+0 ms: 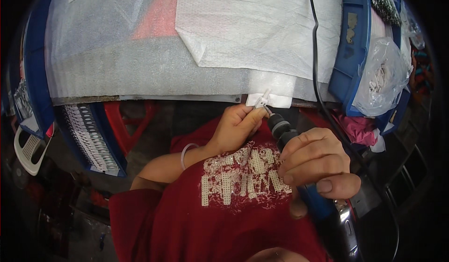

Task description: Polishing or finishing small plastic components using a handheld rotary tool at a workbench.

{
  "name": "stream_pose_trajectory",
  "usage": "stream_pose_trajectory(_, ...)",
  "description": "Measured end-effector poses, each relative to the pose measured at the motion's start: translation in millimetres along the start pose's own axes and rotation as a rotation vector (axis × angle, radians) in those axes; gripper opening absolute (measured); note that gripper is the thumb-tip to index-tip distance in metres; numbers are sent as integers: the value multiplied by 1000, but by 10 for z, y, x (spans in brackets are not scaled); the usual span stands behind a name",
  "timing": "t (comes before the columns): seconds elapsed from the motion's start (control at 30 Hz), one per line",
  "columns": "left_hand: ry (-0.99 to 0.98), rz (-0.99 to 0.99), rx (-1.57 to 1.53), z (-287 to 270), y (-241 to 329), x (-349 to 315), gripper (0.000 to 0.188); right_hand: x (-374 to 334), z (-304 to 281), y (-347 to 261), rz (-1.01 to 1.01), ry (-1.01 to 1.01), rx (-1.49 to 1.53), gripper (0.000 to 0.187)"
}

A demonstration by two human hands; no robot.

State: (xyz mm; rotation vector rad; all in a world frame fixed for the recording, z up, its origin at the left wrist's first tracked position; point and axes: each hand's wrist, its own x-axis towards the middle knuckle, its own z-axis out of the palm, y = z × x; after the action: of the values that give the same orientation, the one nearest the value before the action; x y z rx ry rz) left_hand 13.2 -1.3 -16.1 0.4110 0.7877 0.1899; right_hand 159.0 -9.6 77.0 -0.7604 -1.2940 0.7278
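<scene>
At the table's front edge, my left hand (pixel 239 125) pinches a small pale metal piece (pixel 262 102) between thumb and fingers. The piece lies against a folded white pad (pixel 280 99) that hangs over the edge. My right hand (pixel 318 161) is wrapped round an electric screwdriver (pixel 283 130) with a black nose and a blue-and-black body, slanting up to the left. Its thin bit reaches the small piece beside my left thumb; whether they touch I cannot tell. My left fingertips partly hide the piece.
White foam sheeting (pixel 262 32) covers the table. A black cable (pixel 315 51) runs down its right side. Blue bins (pixel 348 51) with metal parts and a clear plastic bag (pixel 381 75) stand right. Another blue tray (pixel 112 154) of metal parts and a red stool (pixel 133 133) are lower left.
</scene>
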Motion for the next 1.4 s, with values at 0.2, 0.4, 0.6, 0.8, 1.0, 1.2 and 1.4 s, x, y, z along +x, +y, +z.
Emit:
stream_pose_trajectory(0.2, 35, 7, -9, -29, -92, 20, 27, 37, -47, 15, 39, -192, -145, 50)
stream_pose_trajectory(0.4, 37, 16, 20, -22, -67, 26, 31, 83, -57, 6, 79, -242, -144, 46)
stream_pose_trajectory(0.6, 42, 59, 36, -55, -140, 33, 30, 97, 11, 84, 54, -217, -86, 42)
stream_pose_trajectory(0.8, 44, 41, -8, -53, -109, 23, 31, 51, -35, 34, 67, -211, -106, 46)
stream_pose_trajectory(1.0, 6, -40, -31, 20, 19, 15, 24, 15, -53, -45, 22, -52, 7, 34)
stream_pose_trajectory(1.2, 1, 4, -18, -33, -52, 4, 24, 11, -137, -21, 53, -254, -134, 53)
stream_pose_trajectory(1.4, 2, -18, -20, -23, -11, 16, 23, 25, -125, 20, 40, -263, -97, 50)
